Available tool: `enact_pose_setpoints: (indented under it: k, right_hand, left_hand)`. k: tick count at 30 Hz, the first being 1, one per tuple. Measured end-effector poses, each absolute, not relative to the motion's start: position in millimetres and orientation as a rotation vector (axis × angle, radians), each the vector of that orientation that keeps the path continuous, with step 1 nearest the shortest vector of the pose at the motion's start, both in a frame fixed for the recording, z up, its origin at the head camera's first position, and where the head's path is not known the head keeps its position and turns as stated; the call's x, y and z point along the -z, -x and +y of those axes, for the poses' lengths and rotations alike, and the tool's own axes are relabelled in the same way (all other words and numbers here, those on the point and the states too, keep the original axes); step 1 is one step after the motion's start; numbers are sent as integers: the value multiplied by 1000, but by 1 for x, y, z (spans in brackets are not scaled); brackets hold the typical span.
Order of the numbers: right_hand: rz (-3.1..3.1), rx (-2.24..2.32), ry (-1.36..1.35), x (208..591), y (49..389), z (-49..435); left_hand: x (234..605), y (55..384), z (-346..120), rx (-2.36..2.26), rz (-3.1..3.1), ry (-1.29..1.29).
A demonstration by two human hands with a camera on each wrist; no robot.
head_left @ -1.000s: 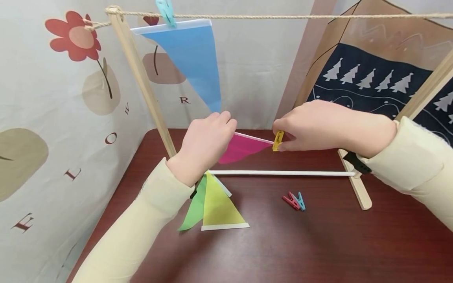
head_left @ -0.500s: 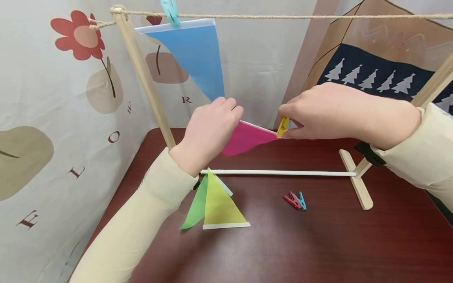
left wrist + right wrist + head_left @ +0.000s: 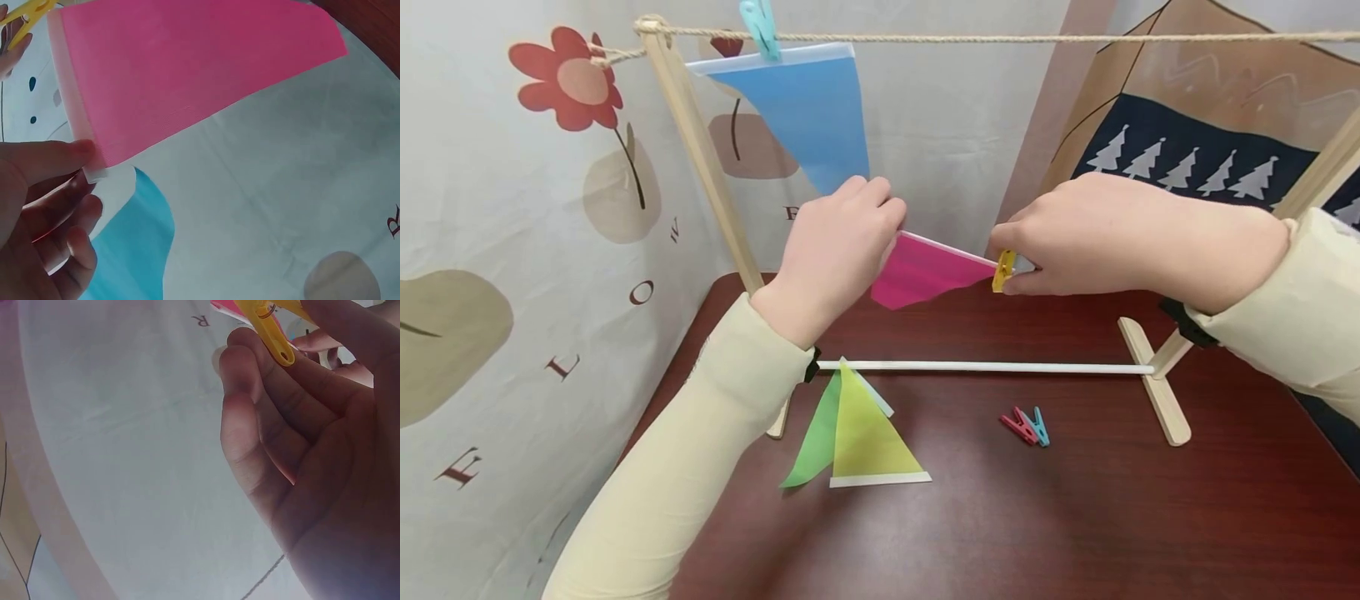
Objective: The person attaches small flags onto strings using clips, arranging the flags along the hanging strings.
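Note:
My left hand (image 3: 842, 250) pinches one end of the white top strip of a pink pennant (image 3: 925, 271), between thumb and fingers as the left wrist view shows. The pennant hangs in the air below the rope. At the strip's other end, a yellow clothespin (image 3: 1003, 271) is held between the thumb and fingers of my right hand (image 3: 1097, 237). In the right wrist view, the yellow clothespin (image 3: 275, 337) shows with a corner of pink behind it. A blue pennant (image 3: 812, 108) hangs from the rope (image 3: 1000, 38) by a light blue clothespin (image 3: 760, 29), partly behind my left hand.
Yellow (image 3: 872, 433) and green pennants (image 3: 816, 442) lie at the front left of the dark red table (image 3: 1037, 525). A red clothespin (image 3: 1018, 427) and a blue clothespin (image 3: 1039, 427) lie to their right. Wooden posts (image 3: 700, 150) bear the rope; a white rod (image 3: 1000, 367) crosses low.
Both hands have risen toward the rope with the pink pennant and yellow clothespin. The right hand also shifted slightly right. The left hand kept rising in the last half second.

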State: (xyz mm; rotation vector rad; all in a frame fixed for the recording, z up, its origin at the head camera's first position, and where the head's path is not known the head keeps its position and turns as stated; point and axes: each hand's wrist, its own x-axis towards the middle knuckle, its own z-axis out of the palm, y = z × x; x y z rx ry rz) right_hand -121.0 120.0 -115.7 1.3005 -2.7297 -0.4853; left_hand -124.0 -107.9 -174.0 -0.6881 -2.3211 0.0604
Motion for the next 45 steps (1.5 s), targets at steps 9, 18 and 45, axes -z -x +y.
enact_pose_setpoints:
  k: [9,18,45]
  right_hand:
    - [-2676,523,-1307,103,123,121]
    - [-2618,458,-1293,89,124,118]
    - [-2507,406,-1160,66,180,136]
  left_hand:
    - [159,128,-110,-60,-2275,680]
    - [144,128,-110,21,-2291,639]
    - [107,132,-107,36,-2191,574]
